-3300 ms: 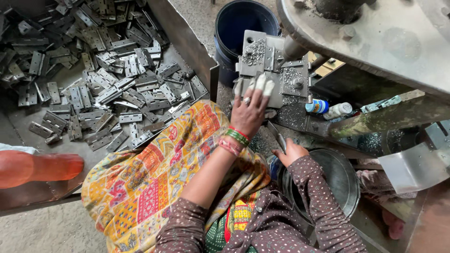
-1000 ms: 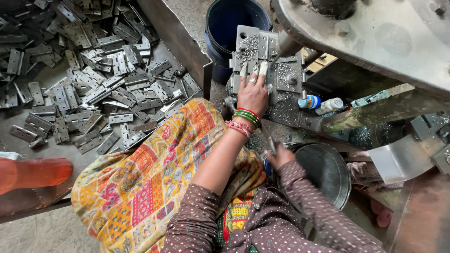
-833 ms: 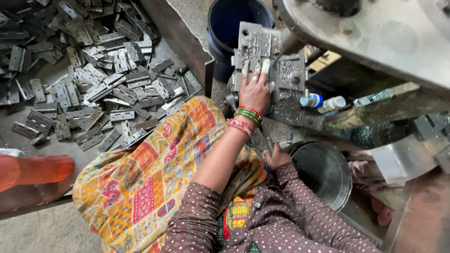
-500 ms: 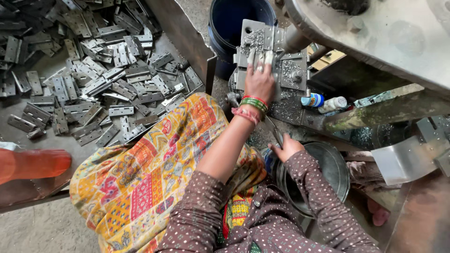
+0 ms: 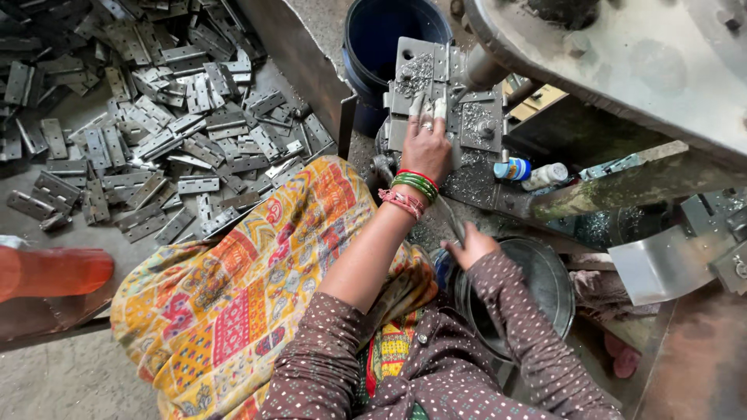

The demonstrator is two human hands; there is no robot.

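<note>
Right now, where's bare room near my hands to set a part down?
Bare concrete floor lies left of the patterned cloth. The round metal pan by the right hand looks open. Crowded: the hinge pile and the die block under the left hand.

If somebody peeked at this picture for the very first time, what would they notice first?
Probably the big heap of flat grey metal hinge plates spread over the floor at upper left, and the bright yellow and orange patterned cloth over the person's lap below it. Next, the left hand, with green and red bangles at its wrist, pressing on the grey metal block of the machine beside the dark blue round bucket at the top.
</note>
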